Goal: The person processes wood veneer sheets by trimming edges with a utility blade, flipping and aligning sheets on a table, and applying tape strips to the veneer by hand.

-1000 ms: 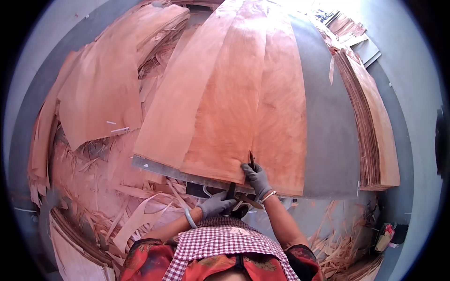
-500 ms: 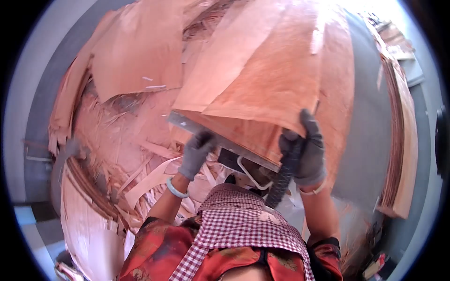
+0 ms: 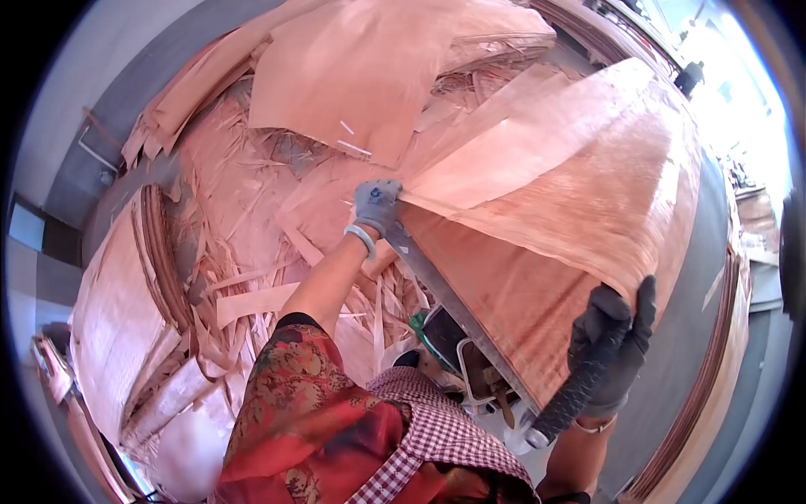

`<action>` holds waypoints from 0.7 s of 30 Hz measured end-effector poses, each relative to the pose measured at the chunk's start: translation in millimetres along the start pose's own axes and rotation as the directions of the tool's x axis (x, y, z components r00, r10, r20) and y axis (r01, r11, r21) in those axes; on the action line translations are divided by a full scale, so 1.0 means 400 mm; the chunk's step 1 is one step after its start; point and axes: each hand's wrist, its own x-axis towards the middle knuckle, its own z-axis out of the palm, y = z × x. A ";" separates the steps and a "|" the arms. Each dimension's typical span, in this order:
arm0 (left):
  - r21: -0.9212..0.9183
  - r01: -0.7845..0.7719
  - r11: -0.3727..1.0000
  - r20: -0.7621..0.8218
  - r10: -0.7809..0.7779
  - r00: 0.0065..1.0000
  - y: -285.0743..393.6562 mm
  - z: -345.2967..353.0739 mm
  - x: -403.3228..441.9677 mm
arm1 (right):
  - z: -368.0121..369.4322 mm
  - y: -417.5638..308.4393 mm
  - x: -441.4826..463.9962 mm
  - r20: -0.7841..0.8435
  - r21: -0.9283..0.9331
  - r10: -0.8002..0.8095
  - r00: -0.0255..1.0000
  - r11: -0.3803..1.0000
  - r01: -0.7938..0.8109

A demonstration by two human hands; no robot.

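Observation:
A thin reddish wood veneer sheet (image 3: 579,193) is lifted along its near edge, with another veneer layer (image 3: 504,294) below it. My left hand (image 3: 378,206), in a grey glove, is closed on the sheet's left corner. At the sheet's near right edge is my gloved right hand (image 3: 617,361), its fingers wrapped round a thick black textured handle (image 3: 579,388). The thumb of that hand is raised beside the sheet's edge. Whatever the handle belongs to is hidden behind the hand and the veneer.
Under the veneer runs a table's straight grey edge (image 3: 470,315). Broken veneer strips (image 3: 277,210) litter the floor to the left. Curved veneer stacks stand at the left (image 3: 126,302) and right (image 3: 697,403). A larger sheet (image 3: 344,76) lies at the back.
My left hand has moved up and taken hold of the sheet's left corner. My right hand, with the black handle, has shifted right and down in view. The camera's view has turned.

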 end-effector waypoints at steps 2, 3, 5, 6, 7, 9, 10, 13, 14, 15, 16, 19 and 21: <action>0.074 -0.055 0.996 -0.051 0.059 0.997 -0.003 -0.021 0.018 | -0.011 -0.013 0.012 0.207 0.091 0.050 0.977 0.993 -0.070; 0.087 -0.078 0.993 -0.079 0.085 0.993 -0.011 -0.020 0.028 | -0.008 -0.019 0.016 0.276 0.093 0.060 0.959 0.992 -0.089; 0.117 -0.126 0.985 -0.131 0.142 0.981 -0.028 -0.019 0.049 | 0.007 -0.017 0.013 0.184 0.120 -0.018 0.983 0.993 -0.004; 0.163 -0.147 0.976 -0.135 0.170 0.976 -0.027 -0.033 0.058 | 0.014 -0.014 0.008 0.068 0.111 -0.090 0.994 0.990 0.082; 0.212 -0.167 0.963 -0.137 0.199 0.970 -0.021 -0.064 0.067 | 0.017 -0.016 0.007 0.098 0.116 -0.113 0.989 0.988 0.102; 0.283 -0.191 0.940 -0.139 0.237 0.962 -0.014 -0.106 0.082 | 0.014 -0.026 0.006 0.153 0.133 -0.162 0.975 0.981 0.142; 0.303 -0.196 0.933 -0.141 0.247 0.959 -0.011 -0.121 0.092 | 0.017 -0.039 0.009 0.205 0.173 -0.103 0.973 0.983 0.068; 0.302 -0.209 0.930 -0.189 0.273 0.943 -0.004 -0.168 0.122 | 0.054 -0.055 -0.002 0.184 0.236 -0.074 0.980 0.971 0.029; 0.292 -0.211 0.933 -0.213 0.279 0.937 -0.004 -0.182 0.132 | 0.059 -0.065 0.001 0.246 0.260 -0.027 0.969 0.965 -0.040; 0.290 -0.213 0.933 -0.247 0.288 0.925 -0.006 -0.191 0.142 | 0.069 -0.065 -0.004 0.288 0.263 -0.011 0.957 0.962 -0.068; 0.288 -0.217 0.933 -0.282 0.299 0.912 -0.009 -0.200 0.159 | 0.083 -0.067 -0.008 0.331 0.265 0.001 0.943 0.960 -0.095; 0.340 -0.226 0.913 -0.343 0.344 0.874 0.001 -0.259 0.209 | 0.089 -0.092 -0.023 0.344 0.387 -0.072 0.936 0.919 -0.072; 0.395 -0.235 0.888 -0.328 0.375 0.867 0.021 -0.327 0.236 | 0.071 -0.120 -0.035 0.387 0.428 -0.111 0.915 0.901 -0.071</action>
